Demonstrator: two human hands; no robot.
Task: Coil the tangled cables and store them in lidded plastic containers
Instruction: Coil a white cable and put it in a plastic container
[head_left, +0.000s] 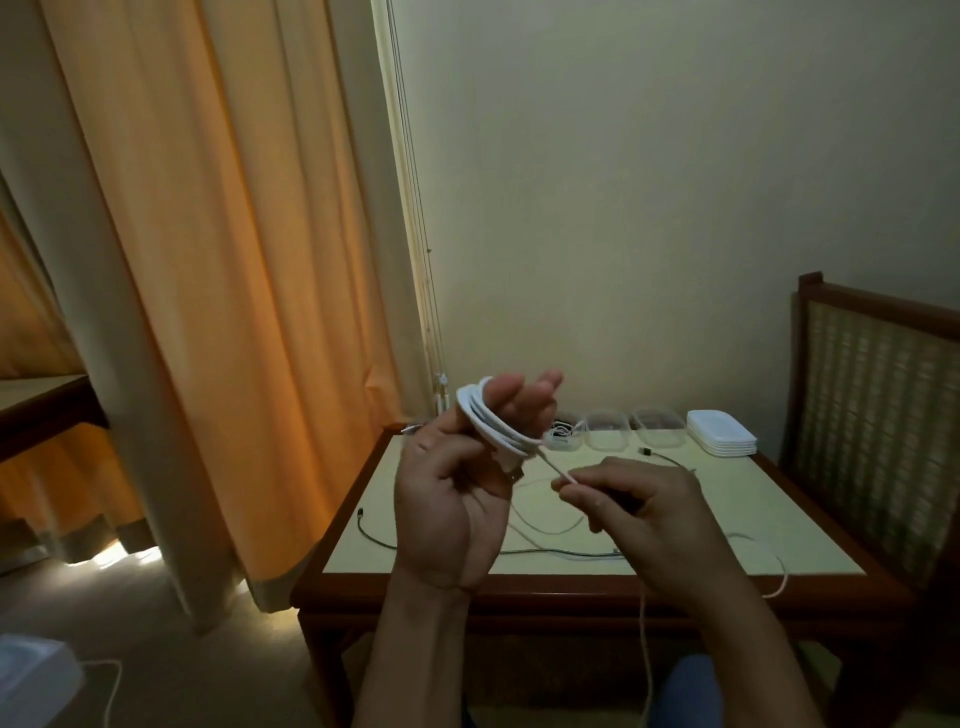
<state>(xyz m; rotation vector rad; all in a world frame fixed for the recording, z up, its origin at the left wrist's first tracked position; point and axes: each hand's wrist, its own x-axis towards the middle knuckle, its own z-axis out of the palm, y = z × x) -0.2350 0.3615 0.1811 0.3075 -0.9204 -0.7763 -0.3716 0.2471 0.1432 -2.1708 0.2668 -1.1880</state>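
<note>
Your left hand (457, 499) stood upright with the white cable (493, 423) looped round its raised fingers (524, 397), the thumb apparently pinning the turns, so the hand served as a spool. At its four o'clock, your right hand (639, 512) pinched the free strand, likely to feed it taut. From twelve to one o'clock, clear containers (605, 428) and stacked lids (721, 434) lined the far edge of the table (810, 519). Loose cables (379, 535) lay mid-table, leaving winding room above.
</note>
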